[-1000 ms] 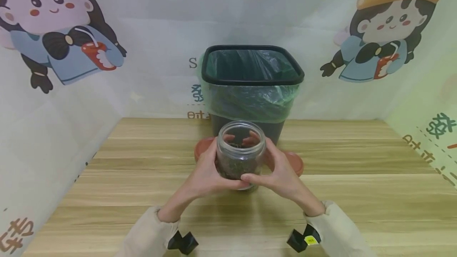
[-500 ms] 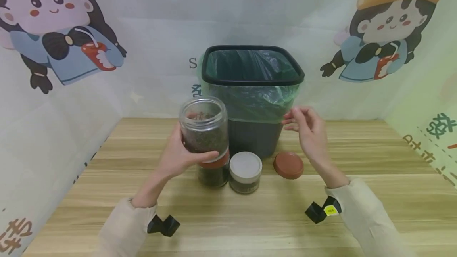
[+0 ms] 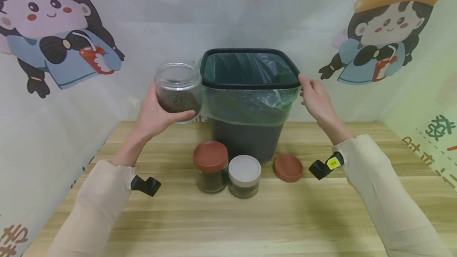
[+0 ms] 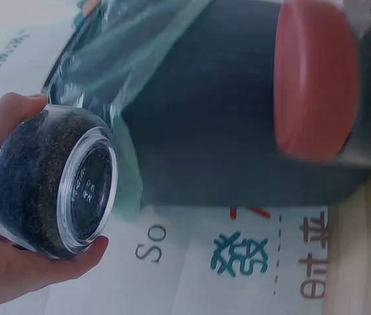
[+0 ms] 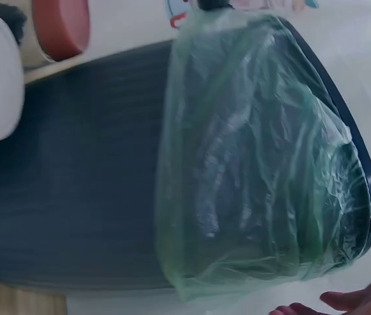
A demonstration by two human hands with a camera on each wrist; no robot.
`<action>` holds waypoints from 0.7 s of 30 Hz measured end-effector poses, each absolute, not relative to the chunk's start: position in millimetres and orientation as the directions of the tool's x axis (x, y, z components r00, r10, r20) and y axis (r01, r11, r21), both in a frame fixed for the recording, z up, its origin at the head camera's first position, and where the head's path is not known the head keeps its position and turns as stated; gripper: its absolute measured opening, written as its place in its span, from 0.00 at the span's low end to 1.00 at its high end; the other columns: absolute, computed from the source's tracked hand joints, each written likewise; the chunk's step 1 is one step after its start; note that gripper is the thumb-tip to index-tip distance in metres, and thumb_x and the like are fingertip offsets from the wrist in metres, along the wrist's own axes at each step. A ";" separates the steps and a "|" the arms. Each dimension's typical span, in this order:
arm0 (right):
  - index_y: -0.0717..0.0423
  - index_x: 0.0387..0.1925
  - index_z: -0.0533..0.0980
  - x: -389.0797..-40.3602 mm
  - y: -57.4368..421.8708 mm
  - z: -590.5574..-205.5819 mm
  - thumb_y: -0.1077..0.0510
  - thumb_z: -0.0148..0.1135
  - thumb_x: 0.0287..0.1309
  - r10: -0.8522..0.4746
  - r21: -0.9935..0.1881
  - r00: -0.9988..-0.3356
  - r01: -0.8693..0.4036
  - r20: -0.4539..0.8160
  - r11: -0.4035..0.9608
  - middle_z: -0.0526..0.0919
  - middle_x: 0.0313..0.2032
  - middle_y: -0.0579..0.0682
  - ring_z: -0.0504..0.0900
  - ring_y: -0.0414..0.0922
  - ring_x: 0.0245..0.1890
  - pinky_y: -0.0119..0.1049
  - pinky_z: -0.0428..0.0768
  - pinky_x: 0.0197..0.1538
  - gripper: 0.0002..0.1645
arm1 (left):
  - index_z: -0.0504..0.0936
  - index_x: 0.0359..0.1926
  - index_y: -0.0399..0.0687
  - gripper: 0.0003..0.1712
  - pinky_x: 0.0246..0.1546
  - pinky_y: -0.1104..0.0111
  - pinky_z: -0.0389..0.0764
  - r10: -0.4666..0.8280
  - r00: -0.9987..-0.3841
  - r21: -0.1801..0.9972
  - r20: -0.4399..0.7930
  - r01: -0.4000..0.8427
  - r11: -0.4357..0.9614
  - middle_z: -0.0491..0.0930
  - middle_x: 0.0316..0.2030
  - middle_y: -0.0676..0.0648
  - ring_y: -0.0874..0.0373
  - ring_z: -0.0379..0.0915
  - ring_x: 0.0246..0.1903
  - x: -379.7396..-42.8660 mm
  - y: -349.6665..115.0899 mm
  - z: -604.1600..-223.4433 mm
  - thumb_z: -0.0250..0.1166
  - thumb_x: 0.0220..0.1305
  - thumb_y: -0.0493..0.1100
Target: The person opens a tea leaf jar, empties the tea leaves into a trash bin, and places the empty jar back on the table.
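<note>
In the head view my left hand [image 3: 151,114] grips an open-mouthed glass jar [image 3: 178,96] and holds it up left of the bin. Dark, crumbly stuff fills its lower part. Seen from the left wrist, thumb and fingers wrap the jar [image 4: 48,177], whose base faces the camera. My right hand [image 3: 317,100] is at the right front corner of the black bin [image 3: 246,136], a fingertip right at the bin's rim [image 3: 250,86]. In the right wrist view its other fingers [image 5: 346,300] hang loosely outside the green bag [image 5: 251,170].
In front of the bin stand a jar with a red-brown lid [image 3: 210,158] and a smaller jar with a white lid [image 3: 244,171]. To their right a loose red-brown lid [image 3: 287,167] lies on the wooden table [image 3: 228,225]. A printed cloth [image 3: 160,31] hangs behind.
Both hands held the jar in front of the bin; the right hand let go and moved to the bin's right rim. The left hand carried the jar up and left, uncovering the lidded jars.
</note>
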State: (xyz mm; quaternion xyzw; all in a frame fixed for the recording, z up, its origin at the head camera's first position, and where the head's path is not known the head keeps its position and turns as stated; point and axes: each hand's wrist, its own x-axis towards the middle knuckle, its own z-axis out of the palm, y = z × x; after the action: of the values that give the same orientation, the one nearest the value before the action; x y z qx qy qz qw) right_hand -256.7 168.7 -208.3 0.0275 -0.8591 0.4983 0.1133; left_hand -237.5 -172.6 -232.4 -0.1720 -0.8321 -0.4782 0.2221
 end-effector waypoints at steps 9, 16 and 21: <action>0.69 0.57 0.61 -277.6 168.4 -184.3 0.39 0.28 0.64 -0.022 -0.795 -0.990 -0.123 0.136 0.594 0.64 0.55 0.64 0.64 0.55 0.56 0.46 0.67 0.57 0.39 | 0.50 0.63 0.41 0.54 0.52 0.49 0.63 0.055 -0.849 0.627 0.525 0.430 0.650 0.61 0.58 0.40 0.45 0.57 0.55 -263.0 -181.5 -201.2 0.74 0.39 0.46; 0.70 0.58 0.60 -288.5 162.5 -170.8 0.50 0.33 0.67 -0.071 -0.783 -0.996 -0.080 0.046 0.617 0.65 0.48 0.61 0.64 0.52 0.55 0.45 0.67 0.57 0.30 | 0.50 0.64 0.40 0.55 0.52 0.48 0.63 0.108 -0.831 0.522 0.545 0.438 0.732 0.60 0.59 0.38 0.42 0.58 0.55 -278.7 -180.7 -178.1 0.73 0.39 0.44; 0.70 0.43 0.67 -290.8 160.2 -168.2 0.58 0.32 0.65 -0.083 -0.817 -0.996 -0.077 0.036 0.572 0.66 0.40 0.55 0.70 0.41 0.36 0.35 0.74 0.44 0.21 | 0.50 0.64 0.38 0.54 0.54 0.49 0.62 0.143 -0.825 0.467 0.547 0.443 0.765 0.59 0.59 0.38 0.42 0.56 0.56 -284.7 -174.5 -161.5 0.72 0.40 0.44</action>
State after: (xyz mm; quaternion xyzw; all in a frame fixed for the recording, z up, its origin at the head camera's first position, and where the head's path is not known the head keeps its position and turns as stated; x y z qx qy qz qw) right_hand -290.8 160.2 -168.2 0.0450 -0.8866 0.4604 -0.0032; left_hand -284.7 -174.5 -161.5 -0.1615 -0.9062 -0.3021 0.2478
